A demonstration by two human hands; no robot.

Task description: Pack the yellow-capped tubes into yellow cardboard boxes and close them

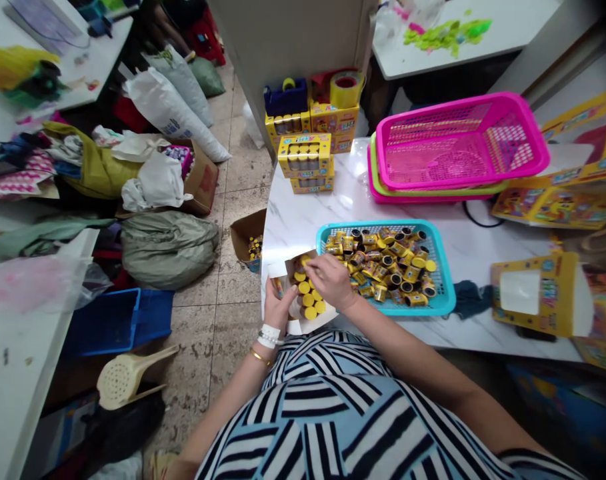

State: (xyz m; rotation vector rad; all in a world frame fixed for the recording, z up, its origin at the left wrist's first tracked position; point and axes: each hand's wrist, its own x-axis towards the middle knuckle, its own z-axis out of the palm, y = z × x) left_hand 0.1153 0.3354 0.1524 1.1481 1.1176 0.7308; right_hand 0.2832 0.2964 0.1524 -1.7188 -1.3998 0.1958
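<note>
My left hand (277, 305) is wrapped round the side of an open cardboard box (293, 327), its thumb over the near rim. Several small tubs with yellow lids (310, 312) stand in rows inside the box. My right hand (331, 280) is closed, its fingertips pinched on a yellow-lidded tub (305, 260) at the far end of the box; the fingers partly hide it. Just right of that hand, a turquoise basket (447, 293) holds a jumble of small yellow tubs (380, 257), lying and standing at all angles.
Filled yellow boxes (305, 152) are stacked at the back left with a tape dispenser (286, 99) and a tape roll (346, 89). Pink baskets (463, 147) stand behind the turquoise one. Flat yellow boxes (535, 293) lie right. An open carton (247, 240) is below the table's left edge.
</note>
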